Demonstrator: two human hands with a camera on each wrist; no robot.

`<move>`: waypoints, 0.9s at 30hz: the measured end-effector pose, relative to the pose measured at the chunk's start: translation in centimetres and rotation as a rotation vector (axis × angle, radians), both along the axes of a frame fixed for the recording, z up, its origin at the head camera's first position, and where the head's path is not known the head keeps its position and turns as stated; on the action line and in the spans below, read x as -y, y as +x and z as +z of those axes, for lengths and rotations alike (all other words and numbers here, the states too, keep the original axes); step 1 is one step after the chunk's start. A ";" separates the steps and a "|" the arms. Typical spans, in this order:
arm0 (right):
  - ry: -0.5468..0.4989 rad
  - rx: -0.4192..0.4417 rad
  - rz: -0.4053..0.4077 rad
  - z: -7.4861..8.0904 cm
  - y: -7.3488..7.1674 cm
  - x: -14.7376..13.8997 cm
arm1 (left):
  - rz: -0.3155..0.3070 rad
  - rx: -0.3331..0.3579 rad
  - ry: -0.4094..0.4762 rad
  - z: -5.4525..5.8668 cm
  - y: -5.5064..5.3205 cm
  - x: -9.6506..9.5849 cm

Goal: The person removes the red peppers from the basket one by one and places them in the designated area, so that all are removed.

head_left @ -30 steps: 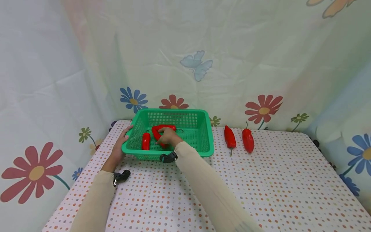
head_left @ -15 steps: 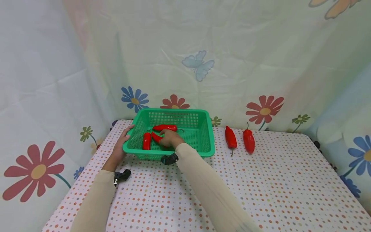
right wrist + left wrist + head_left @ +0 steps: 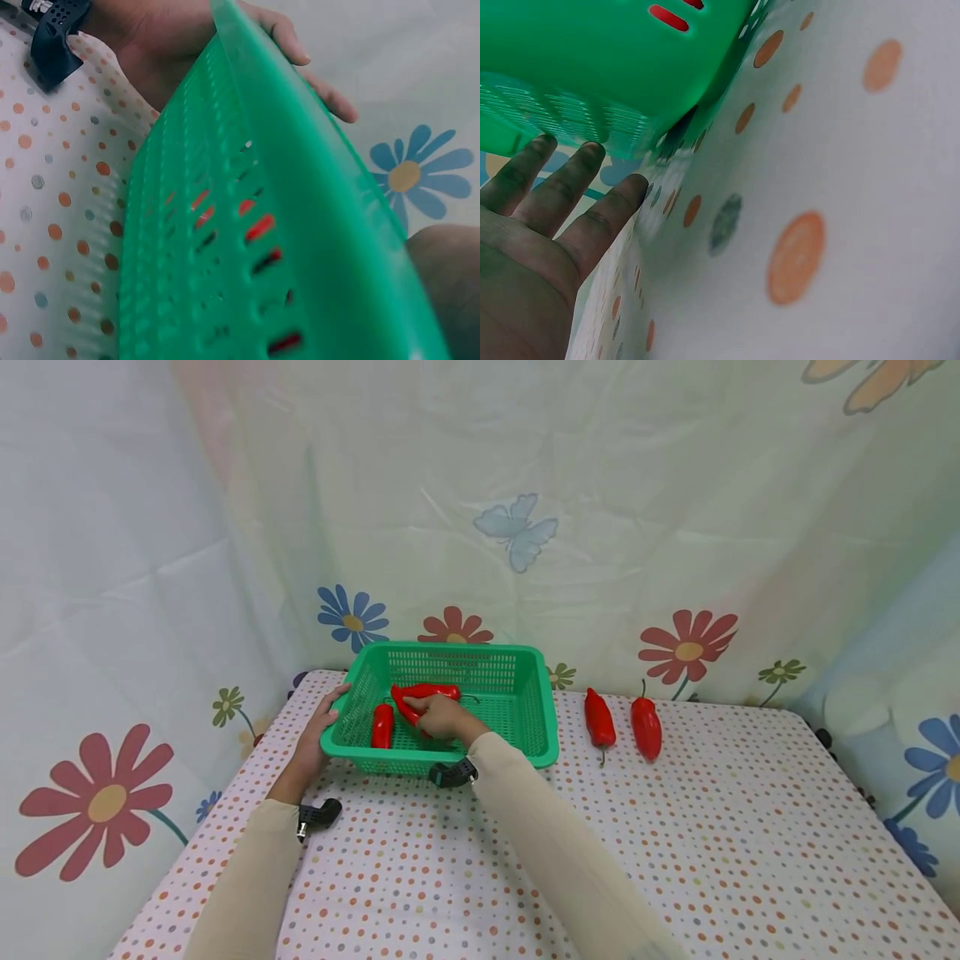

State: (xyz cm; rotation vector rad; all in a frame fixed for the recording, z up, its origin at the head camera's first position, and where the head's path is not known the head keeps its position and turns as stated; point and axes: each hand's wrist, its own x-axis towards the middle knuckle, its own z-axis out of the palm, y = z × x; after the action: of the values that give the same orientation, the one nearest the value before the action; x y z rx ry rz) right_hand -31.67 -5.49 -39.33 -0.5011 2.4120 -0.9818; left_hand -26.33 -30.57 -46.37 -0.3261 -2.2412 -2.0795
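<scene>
Right hand (image 3: 448, 720) gripping a held pepper (image 3: 406, 711) inside the green basket (image 3: 375, 754)

On the head feed I had the right hand down inside the basket, its fingers round the near part of the held pepper, whose tip slanted up and left. The left hand (image 3: 309, 742) lay along the outside of the left wall with its fingers extended, grasping nothing. I took it for a brace, there to stop the basket sliding while the right hand worked within.

The left pepper (image 3: 382, 727) lay lengthwise near that end, the rear pepper (image 3: 442, 691) crosswise behind, stem to the right; to my mind that left the middle free for the held one. Its tip overlapped the rear pepper in my view, but I could not tell whether they touched. Two loose peppers (image 3: 600, 718) lay apart on the dotted table (image 3: 712, 827) right of the basket, stems pointing opposite ways.

The left wrist feed gave me what the head feed could not: straight fingers (image 3: 564, 185) close under the basket's end, and red behind its slots. The right wrist feed was mostly green wall with scraps of red I could not match to any pepper, yet it showed left fingertips reaching past the rim. The right hand was only a dark edge there, and no view showed me its thumb.
</scene>
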 end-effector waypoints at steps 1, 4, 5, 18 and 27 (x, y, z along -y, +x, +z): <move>-0.025 -0.017 0.001 0.1 0.1 -0.2 | 0.002 -0.001 -0.003 0.0 0.0 0.0; -0.095 -0.088 0.007 0.4 0.4 -1.1 | 0.000 -0.006 -0.003 -0.1 -0.1 0.0; -0.114 -0.113 0.008 0.6 0.6 -1.5 | -0.005 -0.009 0.000 -0.1 -0.1 0.0; -0.401 -0.090 -0.050 3.0 2.6 -6.8 | -0.019 -0.024 0.039 -0.6 -0.3 0.1; -0.406 -0.143 0.034 3.4 3.8 -10.9 | -0.021 -0.028 0.008 -0.4 -0.2 -0.1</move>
State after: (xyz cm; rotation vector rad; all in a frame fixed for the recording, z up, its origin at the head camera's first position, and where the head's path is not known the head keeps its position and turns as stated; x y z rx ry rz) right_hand -27.84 5.38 -35.96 -0.7733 2.3177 -1.4751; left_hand -26.49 -30.52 -46.73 -0.3769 -2.2223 -2.0805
